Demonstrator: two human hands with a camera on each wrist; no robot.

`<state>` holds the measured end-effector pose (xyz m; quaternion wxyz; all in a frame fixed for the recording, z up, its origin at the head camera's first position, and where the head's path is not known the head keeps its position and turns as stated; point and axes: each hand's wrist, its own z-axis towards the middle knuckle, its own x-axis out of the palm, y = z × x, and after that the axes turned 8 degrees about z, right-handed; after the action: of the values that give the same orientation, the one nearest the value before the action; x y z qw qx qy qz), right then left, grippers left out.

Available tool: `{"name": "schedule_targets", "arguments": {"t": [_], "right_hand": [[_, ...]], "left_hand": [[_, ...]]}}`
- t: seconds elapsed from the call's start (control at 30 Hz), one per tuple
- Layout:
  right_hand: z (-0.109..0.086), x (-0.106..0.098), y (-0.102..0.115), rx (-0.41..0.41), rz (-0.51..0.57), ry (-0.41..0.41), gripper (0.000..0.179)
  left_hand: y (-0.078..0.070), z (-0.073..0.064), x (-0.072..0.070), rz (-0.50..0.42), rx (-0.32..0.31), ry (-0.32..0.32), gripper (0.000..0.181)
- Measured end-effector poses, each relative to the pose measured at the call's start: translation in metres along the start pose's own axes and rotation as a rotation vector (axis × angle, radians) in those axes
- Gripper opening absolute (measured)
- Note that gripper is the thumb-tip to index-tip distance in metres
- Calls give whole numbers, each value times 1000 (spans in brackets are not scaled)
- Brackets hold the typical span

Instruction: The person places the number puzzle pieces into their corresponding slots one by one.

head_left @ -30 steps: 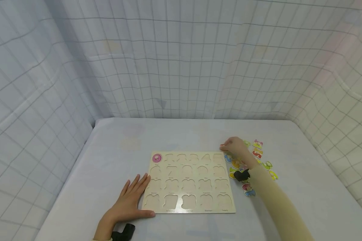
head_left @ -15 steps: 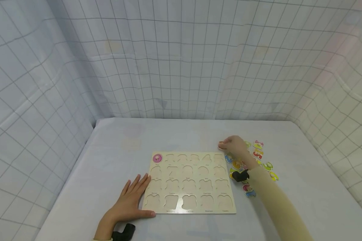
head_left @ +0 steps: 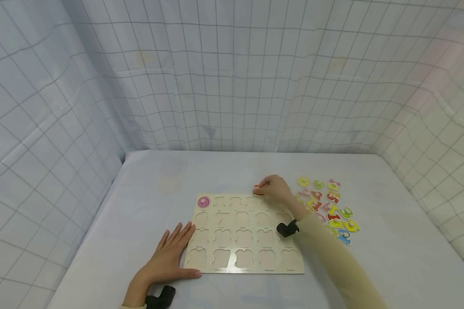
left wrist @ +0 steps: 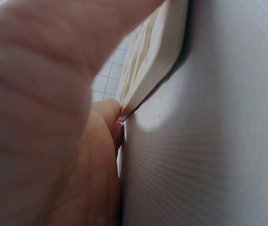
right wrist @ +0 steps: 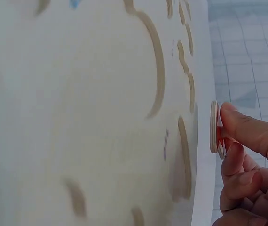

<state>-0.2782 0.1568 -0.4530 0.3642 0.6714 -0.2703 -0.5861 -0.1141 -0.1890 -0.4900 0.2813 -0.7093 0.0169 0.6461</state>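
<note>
My right hand pinches a red wooden puzzle piece by its small knob, over the far edge of a pale wooden puzzle board. In the right wrist view the puzzle piece is on edge between thumb and fingers, its face mostly hidden. My left hand lies with fingers spread beside the board, fingertips at its left edge and thumb near its front corner. The left wrist view shows the palm close up by the board's edge. A round pink piece sits in the board's far left recess.
Several coloured number pieces lie loose right of the board, among them a blue two and a yellow ring-shaped piece. White tabletop surrounds the board. Checked white cloth hangs behind and at both sides.
My right hand has carried the red puzzle piece leftward from the loose pieces to the board's far edge, uncovering more of them. My left hand stays in place.
</note>
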Motion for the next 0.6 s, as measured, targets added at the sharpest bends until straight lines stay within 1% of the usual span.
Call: {"name": "schedule_targets", "arguments": {"t": [0.1, 0.27, 0.5, 0.6], "right_hand": [[3, 16, 7, -12, 20, 28, 25], [7, 39, 17, -10, 32, 71, 25], [10, 67, 37, -18, -40, 111, 26], [9, 77, 43, -24, -58, 124, 26]], "left_hand": [[-1, 0, -1, -3, -4, 9, 121], [-2, -1, -2, -9, 6, 1, 119], [-1, -1, 0, 3, 16, -29, 118], [-1, -1, 1, 9, 13, -27, 119]]}}
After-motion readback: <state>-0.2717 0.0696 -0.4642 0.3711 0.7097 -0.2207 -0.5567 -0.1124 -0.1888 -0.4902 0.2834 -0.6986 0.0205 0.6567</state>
